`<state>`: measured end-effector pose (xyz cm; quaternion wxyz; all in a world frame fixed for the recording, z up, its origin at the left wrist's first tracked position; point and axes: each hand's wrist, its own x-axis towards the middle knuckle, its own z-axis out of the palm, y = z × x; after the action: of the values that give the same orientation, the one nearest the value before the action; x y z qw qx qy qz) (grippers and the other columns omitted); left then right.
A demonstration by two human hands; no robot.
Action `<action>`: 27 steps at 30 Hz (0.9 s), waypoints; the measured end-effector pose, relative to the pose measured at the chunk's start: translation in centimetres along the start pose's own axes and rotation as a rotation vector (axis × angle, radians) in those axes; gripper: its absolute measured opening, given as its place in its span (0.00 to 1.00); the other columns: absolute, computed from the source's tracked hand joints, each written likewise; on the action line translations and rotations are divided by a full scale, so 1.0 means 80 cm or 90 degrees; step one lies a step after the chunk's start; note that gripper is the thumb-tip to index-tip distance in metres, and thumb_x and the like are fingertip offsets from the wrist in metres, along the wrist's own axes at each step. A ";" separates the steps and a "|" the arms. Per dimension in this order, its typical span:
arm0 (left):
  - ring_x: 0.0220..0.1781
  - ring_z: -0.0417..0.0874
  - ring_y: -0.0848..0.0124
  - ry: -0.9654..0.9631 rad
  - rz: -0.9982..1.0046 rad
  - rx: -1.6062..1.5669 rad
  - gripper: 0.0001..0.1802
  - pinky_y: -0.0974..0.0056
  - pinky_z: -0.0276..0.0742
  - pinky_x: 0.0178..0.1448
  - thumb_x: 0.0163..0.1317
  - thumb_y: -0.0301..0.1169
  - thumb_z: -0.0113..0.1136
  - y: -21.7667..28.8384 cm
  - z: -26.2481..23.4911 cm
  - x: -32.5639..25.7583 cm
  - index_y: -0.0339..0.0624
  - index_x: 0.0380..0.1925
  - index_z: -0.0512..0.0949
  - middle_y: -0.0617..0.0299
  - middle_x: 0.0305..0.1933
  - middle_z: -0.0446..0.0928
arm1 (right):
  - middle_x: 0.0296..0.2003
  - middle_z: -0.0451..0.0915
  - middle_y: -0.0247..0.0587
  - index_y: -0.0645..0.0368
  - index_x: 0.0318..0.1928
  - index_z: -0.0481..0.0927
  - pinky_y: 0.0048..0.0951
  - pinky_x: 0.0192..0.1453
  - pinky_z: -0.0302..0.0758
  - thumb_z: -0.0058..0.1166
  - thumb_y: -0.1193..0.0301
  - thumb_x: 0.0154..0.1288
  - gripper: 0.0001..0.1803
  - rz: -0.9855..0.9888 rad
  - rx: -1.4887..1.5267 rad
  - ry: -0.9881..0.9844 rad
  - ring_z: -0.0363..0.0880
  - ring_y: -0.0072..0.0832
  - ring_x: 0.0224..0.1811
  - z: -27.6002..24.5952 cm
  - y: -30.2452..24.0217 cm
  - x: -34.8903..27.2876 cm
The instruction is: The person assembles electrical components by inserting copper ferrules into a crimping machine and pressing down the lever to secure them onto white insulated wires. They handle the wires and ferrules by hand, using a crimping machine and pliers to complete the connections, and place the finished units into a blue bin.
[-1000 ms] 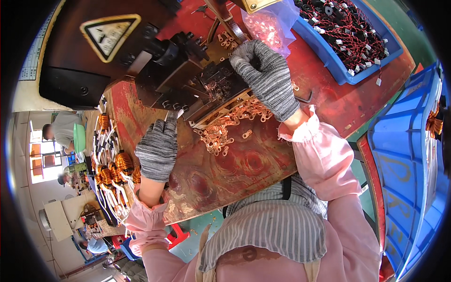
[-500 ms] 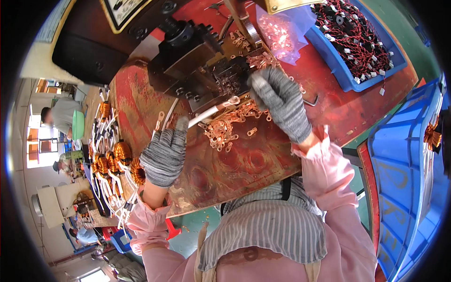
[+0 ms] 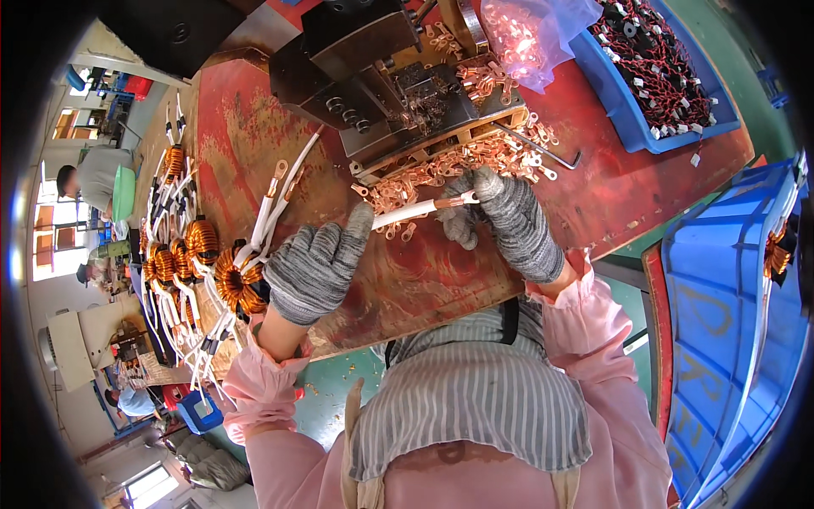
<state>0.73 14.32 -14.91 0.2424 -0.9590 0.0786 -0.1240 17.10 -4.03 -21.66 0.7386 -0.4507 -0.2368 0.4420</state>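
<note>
My left hand (image 3: 312,273), in a grey knit glove, is closed round a white insulated wire (image 3: 402,215). The wire points to the right, and its stripped copper strands (image 3: 454,201) reach my right hand (image 3: 519,222). That hand, gloved alike, pinches the tip of the strands between thumb and fingers. Beside my left hand sits a copper-wound ring coil (image 3: 236,287) with white leads; one upright lead carries a copper ring lug (image 3: 280,170). Loose copper lugs (image 3: 483,157) lie heaped just beyond both hands, along the base of a dark metal press (image 3: 356,93).
An L-shaped hex key (image 3: 560,161) lies by the press. Behind it are a plastic bag of lugs (image 3: 519,42) and a blue tray (image 3: 627,140) of red-and-black wired parts. More coils (image 3: 174,259) crowd the left edge. A large blue bin (image 3: 721,322) stands at right.
The wire's bare end has come away from the press toward me, and my right hand has moved from the press down to it. My head view has shifted slightly.
</note>
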 end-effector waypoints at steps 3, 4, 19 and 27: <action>0.23 0.72 0.70 -0.003 0.006 -0.022 0.31 0.66 0.70 0.24 0.50 0.30 0.51 0.002 0.001 -0.001 0.46 0.59 0.68 0.64 0.26 0.69 | 0.21 0.76 0.33 0.60 0.35 0.78 0.19 0.27 0.71 0.35 0.46 0.70 0.30 -0.018 -0.036 0.010 0.74 0.19 0.22 0.004 -0.004 -0.005; 0.24 0.72 0.70 -0.007 0.007 -0.029 0.31 0.66 0.70 0.24 0.50 0.30 0.51 0.002 0.002 -0.002 0.46 0.59 0.68 0.64 0.26 0.68 | 0.21 0.76 0.33 0.60 0.35 0.78 0.19 0.27 0.71 0.34 0.46 0.70 0.30 -0.030 -0.053 0.005 0.74 0.19 0.22 0.003 -0.006 -0.007; 0.20 0.70 0.70 0.003 0.029 -0.119 0.30 0.64 0.67 0.21 0.46 0.27 0.56 0.002 0.009 0.000 0.46 0.55 0.71 0.66 0.21 0.66 | 0.22 0.73 0.36 0.62 0.32 0.79 0.25 0.27 0.66 0.56 0.67 0.61 0.10 -0.166 -0.407 0.105 0.69 0.23 0.22 0.020 -0.030 -0.021; 0.24 0.75 0.70 0.573 -0.593 -0.327 0.15 0.70 0.71 0.28 0.64 0.33 0.50 -0.095 0.003 -0.040 0.36 0.45 0.76 0.55 0.27 0.76 | 0.21 0.72 0.31 0.62 0.35 0.77 0.20 0.27 0.65 0.50 0.63 0.66 0.14 -0.224 -0.126 0.096 0.69 0.17 0.22 0.013 -0.074 -0.022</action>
<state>-1.59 21.71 -12.12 -0.1270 -0.7750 -0.2215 -0.5781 18.04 -6.25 -15.91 0.7721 -0.5045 -0.2980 0.2460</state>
